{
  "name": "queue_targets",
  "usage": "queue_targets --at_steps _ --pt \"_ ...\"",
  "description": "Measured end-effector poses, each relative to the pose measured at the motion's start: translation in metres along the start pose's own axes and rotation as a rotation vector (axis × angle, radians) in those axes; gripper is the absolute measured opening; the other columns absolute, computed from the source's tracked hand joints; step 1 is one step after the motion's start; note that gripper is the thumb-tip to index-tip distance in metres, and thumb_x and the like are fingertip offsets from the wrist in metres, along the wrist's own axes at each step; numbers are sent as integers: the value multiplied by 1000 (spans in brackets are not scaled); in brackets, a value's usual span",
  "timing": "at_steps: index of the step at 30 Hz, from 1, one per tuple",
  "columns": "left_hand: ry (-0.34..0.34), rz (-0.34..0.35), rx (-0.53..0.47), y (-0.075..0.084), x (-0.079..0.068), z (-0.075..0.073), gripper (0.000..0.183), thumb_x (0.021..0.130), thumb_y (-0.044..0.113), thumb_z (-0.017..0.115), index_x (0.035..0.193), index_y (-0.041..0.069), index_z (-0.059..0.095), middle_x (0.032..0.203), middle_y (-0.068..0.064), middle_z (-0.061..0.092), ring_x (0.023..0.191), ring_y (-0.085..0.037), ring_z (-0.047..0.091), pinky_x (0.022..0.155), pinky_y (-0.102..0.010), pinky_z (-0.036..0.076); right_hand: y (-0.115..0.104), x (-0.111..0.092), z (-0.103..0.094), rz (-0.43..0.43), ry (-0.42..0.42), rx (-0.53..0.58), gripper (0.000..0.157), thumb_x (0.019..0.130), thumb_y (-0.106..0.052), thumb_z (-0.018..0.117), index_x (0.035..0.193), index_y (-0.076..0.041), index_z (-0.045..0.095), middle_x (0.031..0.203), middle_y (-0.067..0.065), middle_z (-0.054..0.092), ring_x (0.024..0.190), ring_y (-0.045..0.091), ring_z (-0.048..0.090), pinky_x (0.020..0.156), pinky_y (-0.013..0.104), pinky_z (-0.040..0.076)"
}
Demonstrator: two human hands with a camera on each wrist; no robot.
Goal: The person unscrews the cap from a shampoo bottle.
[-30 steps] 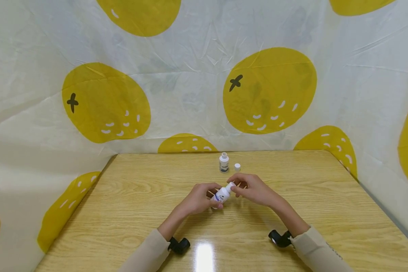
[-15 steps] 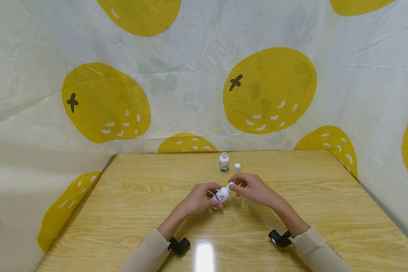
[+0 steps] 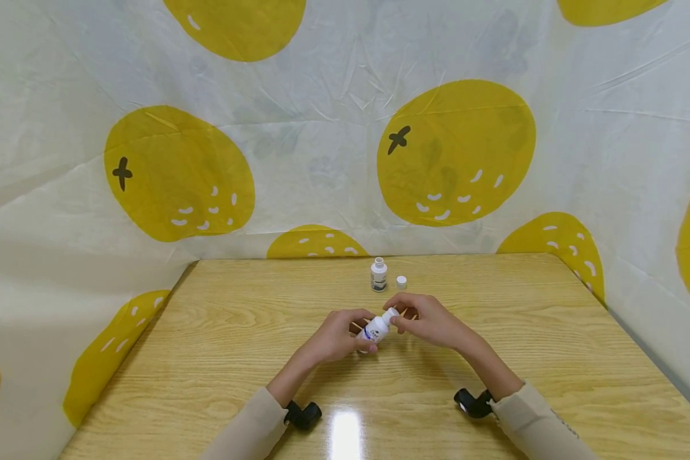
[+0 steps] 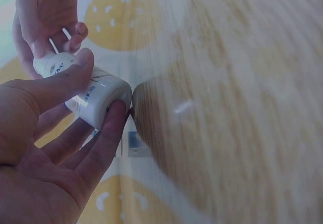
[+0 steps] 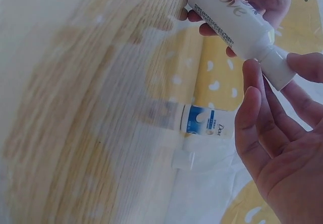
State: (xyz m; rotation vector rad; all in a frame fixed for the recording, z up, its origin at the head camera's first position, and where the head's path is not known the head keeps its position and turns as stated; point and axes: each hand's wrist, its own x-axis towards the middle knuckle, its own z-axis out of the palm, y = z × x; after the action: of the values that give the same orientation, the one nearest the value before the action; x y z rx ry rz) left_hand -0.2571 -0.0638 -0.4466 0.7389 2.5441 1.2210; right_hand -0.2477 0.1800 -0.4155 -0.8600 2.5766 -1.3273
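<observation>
A small white Dove bottle (image 3: 375,329) is held tilted over the table, its capped end up and to the right. My left hand (image 3: 336,335) grips its body; in the left wrist view the thumb (image 4: 65,85) lies along the side and a finger is at the base. Thumb and fingers of my right hand (image 3: 428,319) pinch the white cap (image 5: 276,67) on the neck, seen closely in the right wrist view. Behind the hands stands a second white bottle (image 3: 379,276), upright with its neck uncovered. A loose white cap (image 3: 401,282) lies to its right.
The wooden table (image 3: 236,319) ends at a hanging cloth (image 3: 316,160) printed with yellow fruit, which also lines both sides. Black wrist cameras (image 3: 303,415) sit at both cuffs, low over the tabletop.
The right fingers shift slightly around the cap, rolling and returning. The left hand, the held bottle, the standing bottle and the loose cap stay in place.
</observation>
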Motion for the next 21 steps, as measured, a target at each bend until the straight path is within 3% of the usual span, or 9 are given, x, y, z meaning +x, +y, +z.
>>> queue_targets --at_steps 5,13,21 --pt "0 5 0 0 0 0 43 85 18 87 125 17 72 112 -4 76 95 -16 72 71 -24 57 1 0 0 -1 -2 9 29 101 -14 66 125 1 65 103 21 73 81 38 70 63 26 54" --pt "-3 1 0 1 0 0 42 85 19 86 125 18 72 113 -4 75 96 -15 72 73 -25 57 2 0 1 37 23 -4 34 102 -27 66 125 -1 66 102 20 73 81 36 70 62 27 54" --pt "-3 1 -7 2 -1 -1 42 85 19 86 125 18 72 114 -5 75 96 -16 72 71 -25 57 2 1 1 33 46 -6 22 103 -27 65 113 -7 70 97 20 72 79 35 70 61 27 52"
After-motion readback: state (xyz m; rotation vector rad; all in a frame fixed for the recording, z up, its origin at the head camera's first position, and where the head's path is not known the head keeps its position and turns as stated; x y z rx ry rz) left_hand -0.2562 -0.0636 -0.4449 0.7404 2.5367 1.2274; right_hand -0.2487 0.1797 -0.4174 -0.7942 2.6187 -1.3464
